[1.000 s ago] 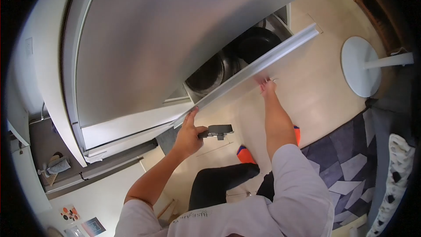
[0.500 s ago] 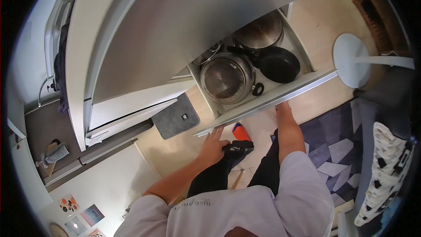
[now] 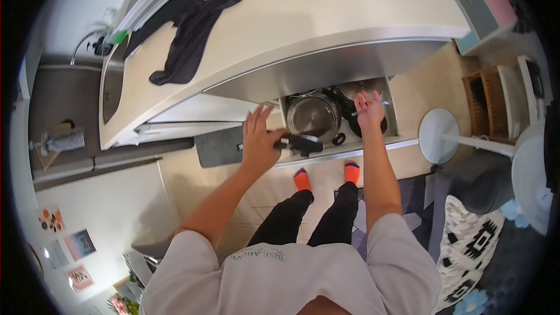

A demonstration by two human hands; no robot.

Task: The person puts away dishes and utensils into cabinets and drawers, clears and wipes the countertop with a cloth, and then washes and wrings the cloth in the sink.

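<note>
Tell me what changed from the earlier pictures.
The drawer slid further out; then the right hand left its front and moved over the frying pan, and the left hand came off the drawer's edge. The black object stayed by the left hand, pots inside.

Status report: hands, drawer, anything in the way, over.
Left hand holding black object. Right hand open above drawer. Drawer open, steel pot inside. Right hand and wrist partly hide black pan.
</note>
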